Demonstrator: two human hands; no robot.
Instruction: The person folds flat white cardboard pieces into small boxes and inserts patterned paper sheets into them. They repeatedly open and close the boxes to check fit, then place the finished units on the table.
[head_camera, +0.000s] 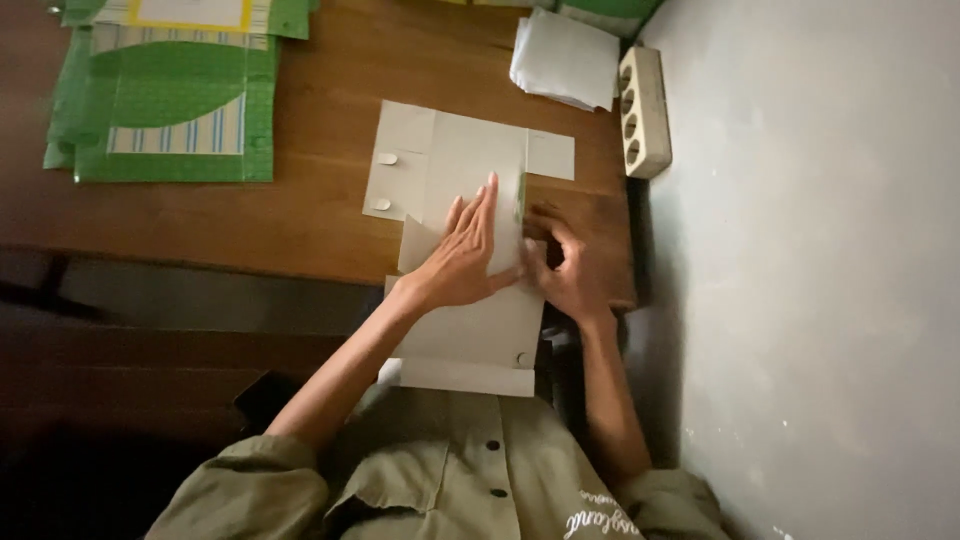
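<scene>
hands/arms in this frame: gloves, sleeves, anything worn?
Both hands are bare: left hand, right hand, no gloves, no rings or watch visible. Forearms are uncovered. Olive-green shirt sleeves are pushed up near the elbows; the shirt has dark buttons and pale stitched lettering on the chest.

A small hand-assembly workspace, likely a home or backroom packing corner: a brown wooden desk (300, 215) pushed against a plain grey plastered wall (820, 260), stacks of flat green printed carton blanks (165, 95), a pile of white folded papers (566, 58) and a cream multi-socket power strip (643, 110).
</scene>
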